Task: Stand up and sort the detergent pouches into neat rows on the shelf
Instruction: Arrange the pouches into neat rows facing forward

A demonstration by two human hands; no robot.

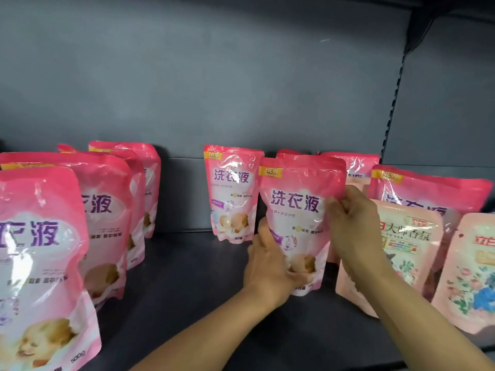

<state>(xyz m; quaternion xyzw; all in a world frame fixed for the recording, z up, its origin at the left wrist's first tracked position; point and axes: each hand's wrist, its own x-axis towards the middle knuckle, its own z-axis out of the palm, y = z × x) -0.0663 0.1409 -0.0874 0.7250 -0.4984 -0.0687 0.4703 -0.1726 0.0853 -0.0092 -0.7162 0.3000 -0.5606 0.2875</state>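
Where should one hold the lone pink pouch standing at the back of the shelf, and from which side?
Probably the upper side edges of the lone pink pouch, coming from the front. It stands upright near the back panel, with open shelf before it and to its left. The left hand and right hand grip the nearer held pouch by its sides in much the same way.

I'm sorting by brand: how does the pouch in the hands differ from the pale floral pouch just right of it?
The held pouch is bright pink with purple lettering; the floral pouch is pale peach with flowers. Left hand and right hand grip the first; the second stands free. Both are upright.
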